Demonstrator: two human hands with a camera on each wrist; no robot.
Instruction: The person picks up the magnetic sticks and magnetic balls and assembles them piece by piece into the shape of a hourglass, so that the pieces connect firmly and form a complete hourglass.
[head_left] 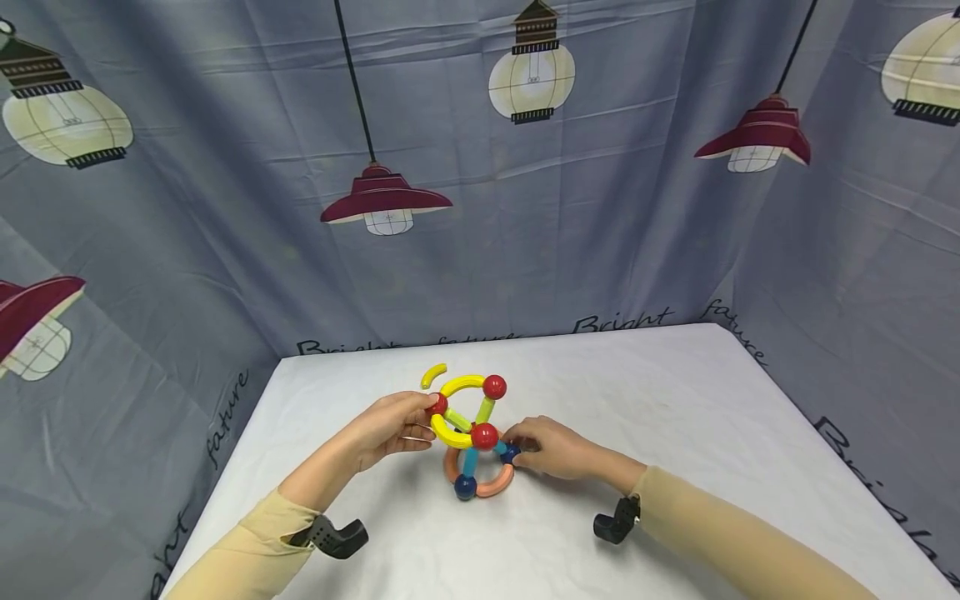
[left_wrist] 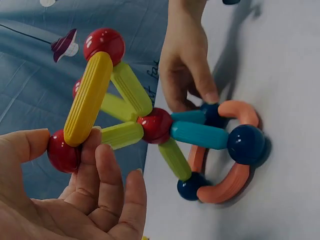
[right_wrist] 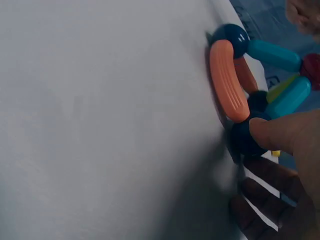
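A ball-and-rod toy structure stands on the table. Its base is a ring of orange curved rods (right_wrist: 229,82) and dark blue balls (left_wrist: 246,144). Teal rods (left_wrist: 200,135) and a green rod (left_wrist: 175,159) rise from it to a central red ball (left_wrist: 154,125). Above, more green rods fan out to red balls, with yellow curved rods (head_left: 462,382) between some of them. My left hand (head_left: 392,427) pinches the upper left red ball (left_wrist: 64,152) between thumb and fingers. Low on the right, my right hand (head_left: 558,448) grips a dark blue ball (right_wrist: 246,137) of the base.
A loose yellow curved rod (head_left: 433,375) lies on the white table (head_left: 637,383) just behind the structure. A grey-blue curtain printed with lamps (head_left: 450,283) hangs behind the table and along its sides. Each wrist wears a black camera mount (head_left: 617,520).
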